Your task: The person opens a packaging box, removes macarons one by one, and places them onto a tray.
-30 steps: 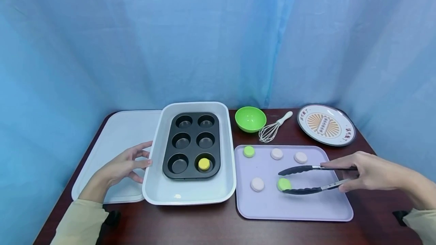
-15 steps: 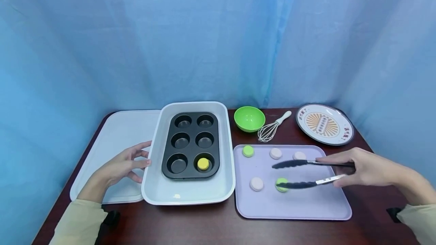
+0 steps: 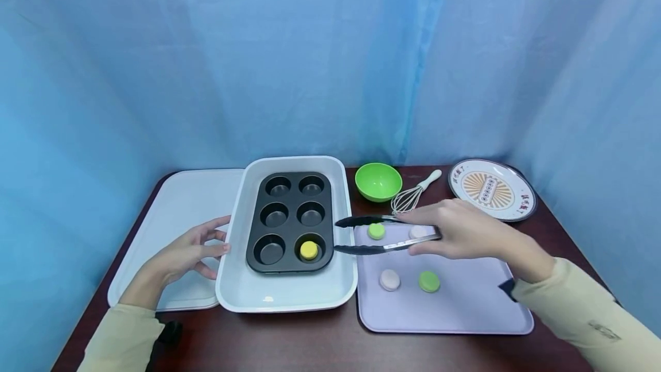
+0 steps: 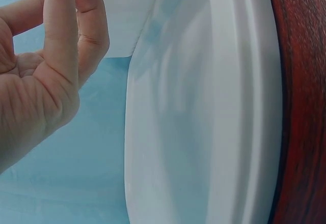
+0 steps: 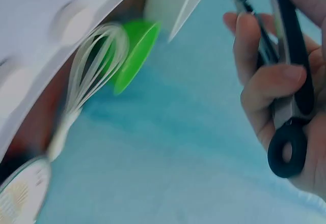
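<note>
My right hand (image 3: 454, 228) grips black-tipped metal tongs (image 3: 379, 248) above the gap between the white tray (image 3: 281, 300) and the lilac tray (image 3: 449, 320). The tongs' two arms are spread with nothing between them; their ring end (image 5: 288, 151) shows in the right wrist view. At the white tray's left side, the fingertips of my left hand (image 3: 183, 254) rest near the rim. Inside that tray lies a dark muffin pan (image 3: 291, 220), a yellow macaron (image 3: 308, 250) in its near right cup. The lilac tray bears green macarons (image 3: 429, 281) and pale pink macarons (image 3: 389, 280), one hidden behind my right hand.
Behind the lilac tray stand a green bowl (image 3: 378, 182), a white whisk (image 3: 413, 195) and a printed plate (image 3: 493, 190). A flat white board (image 3: 170, 217) lies to the left, partly under the white tray. Blue curtains (image 3: 310, 62) border the table.
The tongs have lifted off the near green macaron, leaving it on the lilac tray, and moved left with my right hand to the white tray's edge. My left hand has kept its place.
</note>
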A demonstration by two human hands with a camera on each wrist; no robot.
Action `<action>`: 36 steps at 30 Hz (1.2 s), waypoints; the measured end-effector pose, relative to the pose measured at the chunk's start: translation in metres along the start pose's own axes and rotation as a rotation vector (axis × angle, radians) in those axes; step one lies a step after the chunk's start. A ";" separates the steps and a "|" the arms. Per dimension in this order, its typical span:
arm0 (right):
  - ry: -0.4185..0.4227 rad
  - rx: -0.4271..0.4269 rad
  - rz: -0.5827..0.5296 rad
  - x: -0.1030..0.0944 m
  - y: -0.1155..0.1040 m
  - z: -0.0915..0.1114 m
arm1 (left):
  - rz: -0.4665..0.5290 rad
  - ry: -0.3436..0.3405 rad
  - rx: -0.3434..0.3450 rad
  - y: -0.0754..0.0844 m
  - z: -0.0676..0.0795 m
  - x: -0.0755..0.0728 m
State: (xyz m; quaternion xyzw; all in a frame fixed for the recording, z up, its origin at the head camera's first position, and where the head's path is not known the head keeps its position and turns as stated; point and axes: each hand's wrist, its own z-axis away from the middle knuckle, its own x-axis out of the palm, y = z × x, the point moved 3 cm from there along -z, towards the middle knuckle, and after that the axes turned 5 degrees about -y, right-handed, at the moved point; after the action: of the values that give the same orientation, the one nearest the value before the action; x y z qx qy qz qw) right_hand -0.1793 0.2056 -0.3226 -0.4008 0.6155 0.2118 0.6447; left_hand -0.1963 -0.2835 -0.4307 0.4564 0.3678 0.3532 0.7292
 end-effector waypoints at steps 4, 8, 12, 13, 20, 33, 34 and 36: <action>-0.054 0.002 0.058 0.008 -0.016 -0.034 | 0.004 -0.006 0.001 0.000 0.000 0.000; -0.131 0.000 0.090 0.018 -0.024 -0.059 | 0.005 -0.001 -0.002 -0.001 -0.001 0.001; -0.196 -0.012 0.119 0.023 -0.030 -0.075 | -0.003 0.010 -0.009 -0.002 -0.001 0.003; -0.208 -0.011 0.130 0.024 -0.032 -0.078 | -0.005 0.011 -0.008 -0.002 -0.001 0.003; -0.261 -0.006 0.244 0.024 -0.043 -0.096 | -0.010 0.016 -0.006 -0.002 -0.001 0.001; -0.387 0.064 0.353 0.026 -0.063 -0.123 | -0.010 0.013 -0.006 -0.001 -0.001 0.001; -0.391 0.070 0.353 0.027 -0.062 -0.123 | -0.010 0.013 -0.007 0.000 -0.001 0.001; -0.395 0.072 0.353 0.028 -0.061 -0.122 | -0.009 0.014 -0.009 0.000 -0.002 0.001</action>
State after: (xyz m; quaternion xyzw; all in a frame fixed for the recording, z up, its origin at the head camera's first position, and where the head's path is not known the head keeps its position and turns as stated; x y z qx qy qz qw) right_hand -0.2045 0.0691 -0.3247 -0.2150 0.5454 0.3729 0.7193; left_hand -0.1973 -0.2817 -0.4318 0.4489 0.3734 0.3546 0.7303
